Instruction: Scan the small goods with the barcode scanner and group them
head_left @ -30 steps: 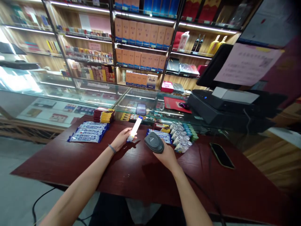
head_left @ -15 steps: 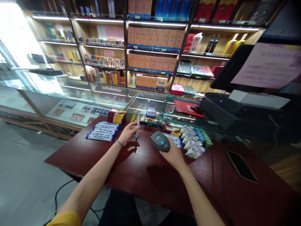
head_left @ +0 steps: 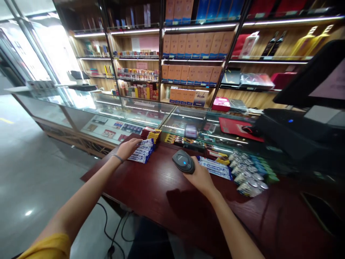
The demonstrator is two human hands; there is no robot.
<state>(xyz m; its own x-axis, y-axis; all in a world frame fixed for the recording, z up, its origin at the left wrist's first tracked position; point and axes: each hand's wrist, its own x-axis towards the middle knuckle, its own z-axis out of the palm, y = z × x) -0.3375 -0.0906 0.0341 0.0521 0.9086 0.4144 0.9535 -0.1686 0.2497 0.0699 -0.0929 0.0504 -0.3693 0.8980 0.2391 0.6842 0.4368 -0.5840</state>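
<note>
In the head view my left hand [head_left: 126, 149] is at the left part of the table, its fingers closed at the end of a slim blue-and-white packet [head_left: 147, 142]. Under and in front of it lies a row of like packets [head_left: 139, 156], partly covered by the hand. My right hand [head_left: 201, 176] grips a dark barcode scanner [head_left: 183, 162] by its handle, held above the table with a blue light showing. Just right of the scanner lie more blue-and-white packets [head_left: 215, 168].
Red-and-yellow packs [head_left: 151, 133] are stacked behind the left packets. Several silver-topped cans [head_left: 248, 176] stand at right, with a phone [head_left: 320, 212] beyond them. A glass display counter [head_left: 172, 115] borders the dark red table [head_left: 151, 187]. A monitor [head_left: 309, 75] rises at right; cables [head_left: 111, 230] hang below.
My left hand has moved left with the slim packet, from mid-table down to the row of packets. My right hand still holds the scanner. The view has turned left.
</note>
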